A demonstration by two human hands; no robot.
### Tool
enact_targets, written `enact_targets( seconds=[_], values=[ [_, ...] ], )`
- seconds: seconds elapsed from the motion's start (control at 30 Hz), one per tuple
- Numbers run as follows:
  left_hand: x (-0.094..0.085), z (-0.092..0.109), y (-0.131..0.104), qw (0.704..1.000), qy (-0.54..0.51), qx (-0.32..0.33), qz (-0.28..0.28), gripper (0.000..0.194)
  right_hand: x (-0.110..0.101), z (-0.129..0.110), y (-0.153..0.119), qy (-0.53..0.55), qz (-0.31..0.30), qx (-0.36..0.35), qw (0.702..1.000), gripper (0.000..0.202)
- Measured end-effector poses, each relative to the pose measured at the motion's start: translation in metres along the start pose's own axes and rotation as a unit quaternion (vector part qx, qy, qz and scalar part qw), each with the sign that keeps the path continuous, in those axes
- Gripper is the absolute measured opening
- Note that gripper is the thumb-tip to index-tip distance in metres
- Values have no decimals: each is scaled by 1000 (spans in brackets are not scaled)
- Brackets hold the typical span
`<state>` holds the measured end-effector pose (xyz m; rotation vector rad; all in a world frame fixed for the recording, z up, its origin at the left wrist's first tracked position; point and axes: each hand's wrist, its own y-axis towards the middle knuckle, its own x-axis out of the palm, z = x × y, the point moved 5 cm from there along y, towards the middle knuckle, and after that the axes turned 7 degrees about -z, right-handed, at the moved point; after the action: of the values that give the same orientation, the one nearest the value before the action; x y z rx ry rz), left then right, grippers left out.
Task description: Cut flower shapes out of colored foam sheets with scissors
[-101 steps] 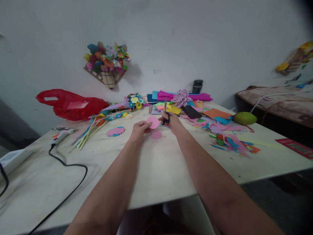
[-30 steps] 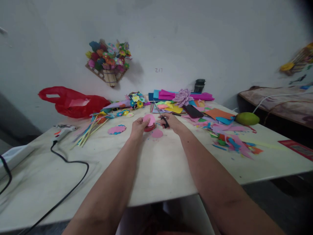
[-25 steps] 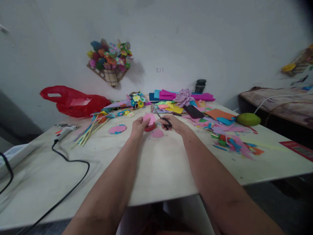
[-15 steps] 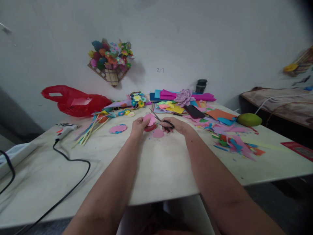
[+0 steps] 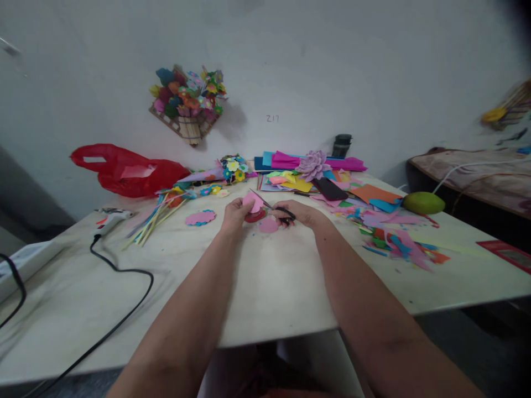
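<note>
1. The left hand (image 5: 236, 214) pinches a pink piece (image 5: 252, 202) between thumb and fingers, raised in front of the body. The right hand (image 5: 299, 212) grips black-handled scissors (image 5: 287, 210), blades angled forward and left beside the piece's right edge; whether they touch it, I cannot tell.
2. Nearest, both forearms cross the front edge of the pale surface (image 5: 276, 282). Between them a broad plain stretch runs from that edge up to the hands, giving the wrists room to lower.
3. Just below the right hand's fingers, a pink disc (image 5: 268, 224) lies flat. A red round item (image 5: 254, 216) sits partly hidden under the held piece.
4. On the left, a black cord (image 5: 120, 271) curves back from the front edge to a glue gun (image 5: 111, 222). A scalloped pink-and-blue piece (image 5: 200, 219) lies nearer the left hand, with a gap between.
5. On the right, loose scraps (image 5: 400, 243) spread well apart from the hands.
6. Farther back, a red bag (image 5: 128, 176), coloured sheets and a lilac flower (image 5: 313, 165) crowd the far edge before the wall (image 5: 352, 72), narrowing forward room.
</note>
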<state>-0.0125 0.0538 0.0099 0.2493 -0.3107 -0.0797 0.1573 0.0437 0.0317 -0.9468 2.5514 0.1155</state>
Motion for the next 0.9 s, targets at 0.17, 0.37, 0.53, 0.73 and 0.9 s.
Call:
enact_targets(
  seconds=[0.17,0.37,0.53,0.73,0.9],
  values=[
    [-2,-3,2,1000,6,2,-6,41,1,-2,-1,4,-6,-9,1000,21],
    [-1,-2,2,1000,17,1,-12,41,3,-4,-2,10,-6,-3,1000,20],
    [-2,-3,2,1000,21,-3,-11,40,2,-4,-1,16,-1,-3,1000,18],
    [-4,-5,4,1000,29,-1,-12,38,2,-1,0,15,-2,1,1000,19],
    [-5,-6,4,999,30,3,-17,37,3,-3,-1,1,-4,-1,1000,19]
  ],
)
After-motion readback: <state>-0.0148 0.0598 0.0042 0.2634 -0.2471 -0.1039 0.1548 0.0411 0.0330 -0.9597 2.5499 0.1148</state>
